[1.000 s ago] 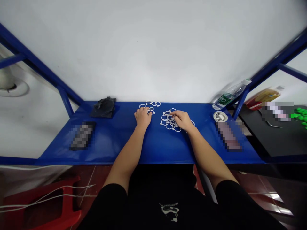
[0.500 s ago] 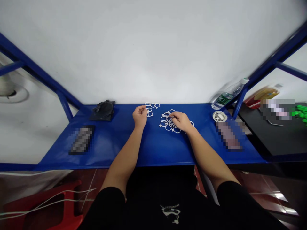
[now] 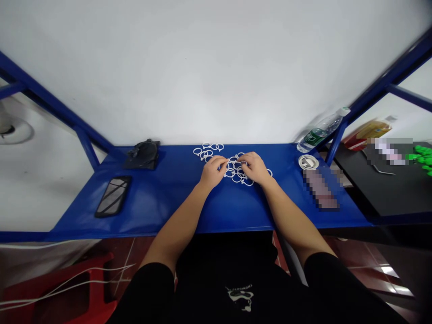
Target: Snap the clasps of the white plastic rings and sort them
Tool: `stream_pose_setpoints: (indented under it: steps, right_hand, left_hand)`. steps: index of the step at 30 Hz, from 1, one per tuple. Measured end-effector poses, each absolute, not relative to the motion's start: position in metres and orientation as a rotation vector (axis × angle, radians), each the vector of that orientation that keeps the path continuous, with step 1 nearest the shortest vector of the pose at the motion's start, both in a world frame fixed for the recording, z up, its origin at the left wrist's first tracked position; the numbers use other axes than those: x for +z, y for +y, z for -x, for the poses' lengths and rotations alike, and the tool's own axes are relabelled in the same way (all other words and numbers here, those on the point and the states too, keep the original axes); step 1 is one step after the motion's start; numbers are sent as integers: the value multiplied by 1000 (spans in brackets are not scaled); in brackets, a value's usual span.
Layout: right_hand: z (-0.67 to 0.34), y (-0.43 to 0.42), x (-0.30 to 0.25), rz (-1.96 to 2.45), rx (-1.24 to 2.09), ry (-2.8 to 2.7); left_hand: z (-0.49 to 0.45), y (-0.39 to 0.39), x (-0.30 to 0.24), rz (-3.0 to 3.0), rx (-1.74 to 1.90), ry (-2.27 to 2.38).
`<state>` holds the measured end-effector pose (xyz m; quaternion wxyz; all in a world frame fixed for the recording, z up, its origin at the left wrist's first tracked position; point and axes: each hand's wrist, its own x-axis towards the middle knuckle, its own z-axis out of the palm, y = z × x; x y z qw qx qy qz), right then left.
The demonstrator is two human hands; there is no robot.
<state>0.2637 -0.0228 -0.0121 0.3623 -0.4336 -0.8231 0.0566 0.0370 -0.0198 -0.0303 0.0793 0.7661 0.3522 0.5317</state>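
My left hand [image 3: 215, 172] is closed in a pinch at the left edge of a pile of white rings [image 3: 237, 178], thin loops with small knobs. Its fingertips meet a white ring [image 3: 232, 159] that spans the gap between my hands. On the pile's right side, my right hand [image 3: 254, 168] has its thumb and forefinger pinched at the same ring, and its palm covers part of the pile. Farther left, near the wall, lies a smaller group of white rings [image 3: 206, 154], several of them overlapping. The exact grip is too small to make out.
A crumpled black bag [image 3: 143, 154] and a phone [image 3: 113, 196] lie on the blue table [image 3: 168, 189] at left. At right are a water bottle [image 3: 319, 135], a white tape roll [image 3: 308, 162] and a blurred-out item [image 3: 320, 189]. Blue posts [image 3: 87, 146] flank the table.
My left hand has moved right, from the small group of rings to the pile, and now pinches beside my right hand. One more ring shows at the small group's left. My right hand has barely moved.
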Motion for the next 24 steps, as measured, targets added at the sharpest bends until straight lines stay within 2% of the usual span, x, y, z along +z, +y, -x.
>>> stream_pose_setpoints:
  steps: [6,17,24]
  right_hand:
    - [-255,-29,-10,980,306,-2152]
    - [-250,-29,-15,910,370,-2254]
    - [-250,-28,-19,914,346,-2191]
  left_hand:
    - [-46,-26,-35,-2465,1479,895]
    - [-50,-31,-34,-2413,1487,752]
    - [-50,-31,-33,-2423,1451,896]
